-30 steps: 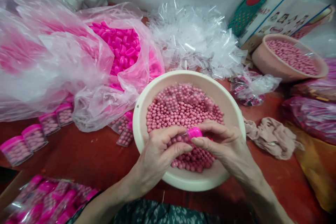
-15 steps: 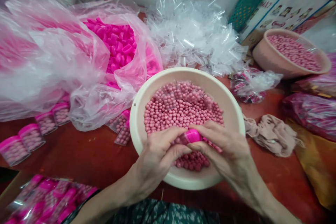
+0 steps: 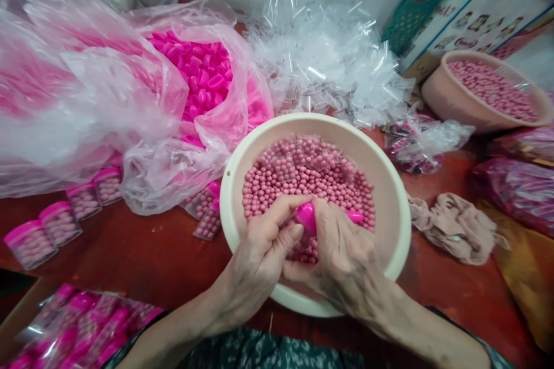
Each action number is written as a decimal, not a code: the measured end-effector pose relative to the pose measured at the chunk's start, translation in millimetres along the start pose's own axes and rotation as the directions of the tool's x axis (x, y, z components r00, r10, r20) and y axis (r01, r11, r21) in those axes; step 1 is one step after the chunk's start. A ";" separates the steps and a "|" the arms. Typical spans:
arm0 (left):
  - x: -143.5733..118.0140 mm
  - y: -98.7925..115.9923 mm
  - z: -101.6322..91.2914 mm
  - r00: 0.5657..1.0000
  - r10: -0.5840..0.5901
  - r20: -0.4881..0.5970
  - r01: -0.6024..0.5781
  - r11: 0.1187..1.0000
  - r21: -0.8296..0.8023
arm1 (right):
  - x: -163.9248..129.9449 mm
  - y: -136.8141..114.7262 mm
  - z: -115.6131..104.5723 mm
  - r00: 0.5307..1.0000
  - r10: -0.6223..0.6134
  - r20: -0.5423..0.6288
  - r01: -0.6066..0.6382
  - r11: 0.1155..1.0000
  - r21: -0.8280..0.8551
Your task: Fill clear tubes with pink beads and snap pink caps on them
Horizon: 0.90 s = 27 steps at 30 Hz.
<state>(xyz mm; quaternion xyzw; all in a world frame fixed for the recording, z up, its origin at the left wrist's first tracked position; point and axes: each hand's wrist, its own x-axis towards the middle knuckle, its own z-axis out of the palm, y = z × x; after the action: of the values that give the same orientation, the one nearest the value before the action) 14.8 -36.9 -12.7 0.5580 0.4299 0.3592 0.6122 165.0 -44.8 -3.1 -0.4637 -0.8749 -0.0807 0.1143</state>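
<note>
Both my hands meet over a cream basin (image 3: 402, 207) of pink beads (image 3: 307, 176). Between them is a small container with a bright pink cap (image 3: 306, 217); its clear body is mostly hidden by my fingers. My left hand (image 3: 266, 242) pinches it from the left, thumb and forefinger closed. My right hand (image 3: 341, 248) is closed against it from the right, fingers curled down past the cap. A second pink cap (image 3: 355, 217) pokes out beyond my right knuckles; I cannot tell if it is held or lies on the beads. Clear bead-filled containers lie at the basin's back.
A plastic bag (image 3: 156, 176) of pink caps lies left. Empty clear containers (image 3: 320, 63) are heaped behind. Capped bead containers (image 3: 60, 223) stand at left; more fill the lower left corner. Right are a second bead basin (image 3: 454, 95), a crumpled cloth (image 3: 461, 228) and bagged items.
My right hand has turned over, knuckles up, and moved left against my left hand. The held cap has tilted and shifted slightly left. A second pink cap now shows beyond my right hand.
</note>
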 end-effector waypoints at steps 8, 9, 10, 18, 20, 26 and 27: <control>-0.5 -3.4 -0.5 0.998 -0.070 -0.003 0.070 0.997 -0.024 | 7.2 2.6 7.7 0.998 -0.066 -0.008 0.066 0.995 -0.075; 1.0 -2.8 -0.8 0.997 -0.076 0.001 0.076 0.996 -0.052 | 7.3 2.5 10.0 0.999 -0.030 -0.033 0.029 0.999 -0.028; 2.6 -1.9 -1.0 0.997 -0.083 0.000 0.083 0.993 -0.081 | 7.3 2.6 11.9 0.999 0.009 -0.050 -0.008 0.999 0.039; 9.5 2.0 -0.2 0.991 -0.128 0.047 0.136 0.897 -0.421 | -4.0 8.8 12.3 0.957 0.288 0.026 -0.258 0.810 0.526; 9.0 0.9 0.4 0.992 -0.113 0.051 0.124 0.899 -0.421 | -7.7 7.8 12.0 0.955 0.298 -0.001 -0.257 0.824 0.504; 5.1 -4.1 -0.2 0.994 -0.102 0.037 0.108 0.947 -0.303 | -12.0 -7.3 13.2 0.972 0.174 -0.156 -0.138 0.966 0.219; 4.5 -4.7 -0.2 0.994 -0.100 0.046 0.109 0.947 -0.301 | -12.0 -9.7 13.2 0.974 0.166 -0.157 -0.136 0.972 0.190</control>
<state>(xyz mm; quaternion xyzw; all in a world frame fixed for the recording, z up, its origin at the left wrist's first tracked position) 16.1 -33.3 -17.9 0.4391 0.3895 0.3795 0.7152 161.8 -56.4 -19.4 -0.5084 -0.8275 -0.0330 0.2358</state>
